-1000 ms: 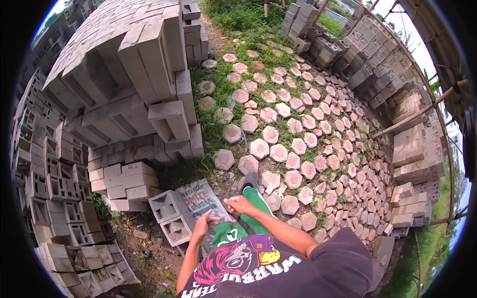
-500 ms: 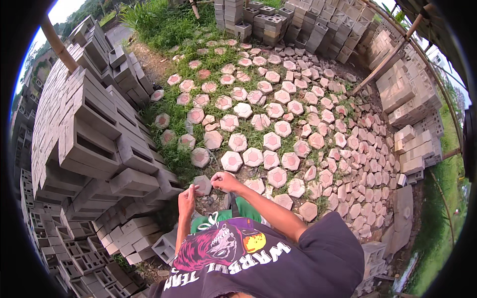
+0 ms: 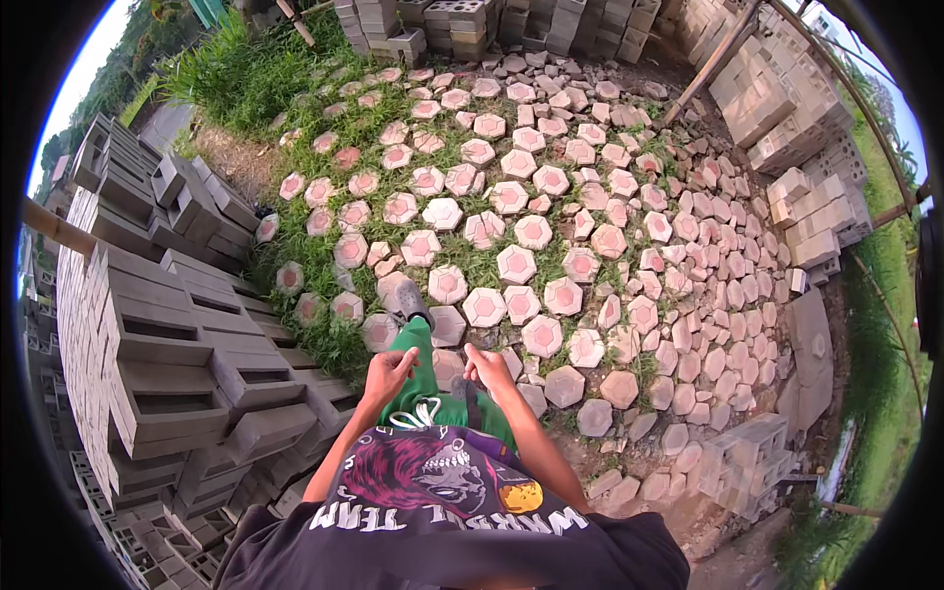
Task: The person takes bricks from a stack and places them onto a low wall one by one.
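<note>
In front of my waist, above my green trousers [image 3: 413,369], both hands are raised and apart from each other. My left hand [image 3: 390,374] is closed, with its fingers curled and the thumb on top. My right hand [image 3: 487,368] also has its fingers curled in toward the thumb. Anything inside either hand is hidden or too small to make out. Below them, one foot in a grey clog [image 3: 401,298] is set forward among hexagonal paving stones [image 3: 447,326]. White drawstrings [image 3: 417,413] hang at my waist.
Stacked grey hollow concrete blocks [image 3: 177,393] rise close on my left. More blocks [image 3: 457,29] stand at the back, and others [image 3: 816,221] at the right. Broken pavers [image 3: 728,285] lie to the right; grass [image 3: 236,74] grows at the far left. A wooden pole [image 3: 713,64] leans at the far right.
My hands have moved apart, the right one to the right. One foot has come forward into view. The view has shifted, so the pavers and blocks sit differently in it.
</note>
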